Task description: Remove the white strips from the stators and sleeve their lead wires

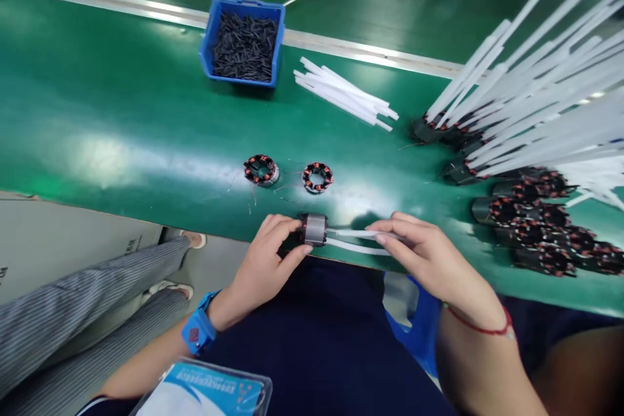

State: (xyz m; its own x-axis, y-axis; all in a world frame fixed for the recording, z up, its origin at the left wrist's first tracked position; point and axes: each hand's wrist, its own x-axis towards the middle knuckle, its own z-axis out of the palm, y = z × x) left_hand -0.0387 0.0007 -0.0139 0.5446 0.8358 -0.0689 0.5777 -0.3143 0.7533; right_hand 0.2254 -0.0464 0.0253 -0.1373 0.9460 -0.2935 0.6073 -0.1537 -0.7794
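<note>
Near the front edge of the green bench, my left hand [273,253] grips a motor stator [314,229] lying on its side, thumb and fingers at its left end. Two white sleeving tubes [353,245] run out from the stator's right end. My right hand [414,244] pinches the upper tube between thumb and fingers; the lower tube passes just under the fingertips. Beyond my hands, two more stators with copper windings, a left one [261,170] and a right one [317,178], lie face up with thin wires sticking out.
A blue bin [207,55] of short black pieces stands at the back, beside a pile of loose white tubes [344,92]. At right are several stators with long white tubes [546,71] and stacked stators [531,221]. A person's legs [97,299] show at lower left.
</note>
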